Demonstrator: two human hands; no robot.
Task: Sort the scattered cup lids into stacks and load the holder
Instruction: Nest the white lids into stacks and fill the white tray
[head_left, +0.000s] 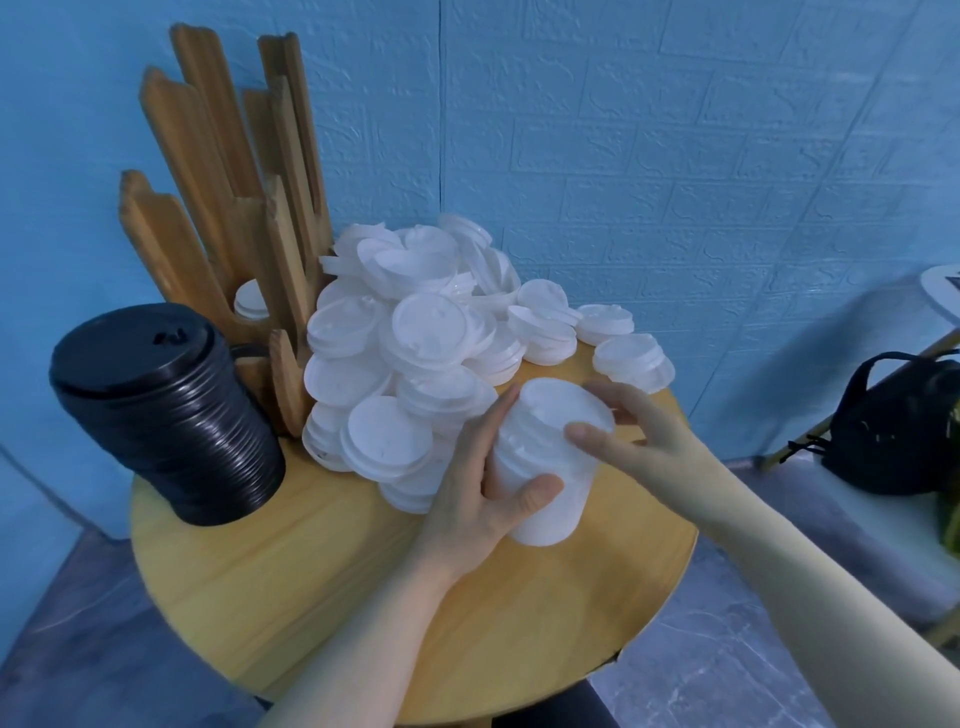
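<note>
A stack of white lids (545, 462) stands just above the round wooden table (322, 582), right of centre. My left hand (483, 493) grips its side, thumb across the front. My right hand (639, 436) pinches the top lid's rim with thumb and fingers. Behind lies a big heap of loose white lids (415, 332). A tall stack of black lids (166, 410) leans at the table's left edge. The wooden slatted holder (218, 182) stands at the back left with a white lid (251, 301) showing low inside one slot.
A blue brick-pattern wall runs close behind the table. To the right, a black bag (898, 426) rests on a pale bench beside a white side table's edge (940, 291). Bare wood shows on the near half of the table.
</note>
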